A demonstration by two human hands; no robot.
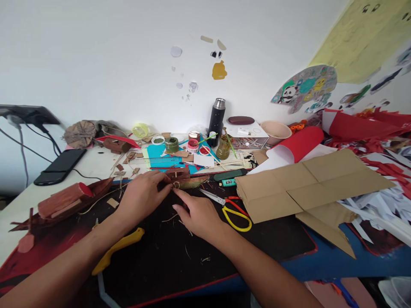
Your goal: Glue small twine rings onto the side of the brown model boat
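Observation:
A small wooden model boat [192, 183] with a brown cabin lies on the dark mat. My left hand [141, 192] bends over its near left end, thumb and fingers closed about it beside a small loop of twine [175, 185]. From the right, the index finger of my right hand [201, 215] reaches to the same spot, its thumb apart and the other fingers loosely curled. Fingertip contact there is too small to make out fully. Scissors [236, 209] with red and yellow handles lie right of the boat. Under my left forearm is a yellow-handled tool [122, 246].
A larger reddish model boat [66, 201] sits at left, near a black phone-like device [59, 167]. Behind are paint jars [171, 145], a black thermos [216, 122] and a white box [247, 134]. Folded cardboard [308, 182] and paper scraps [382, 201] cover the right.

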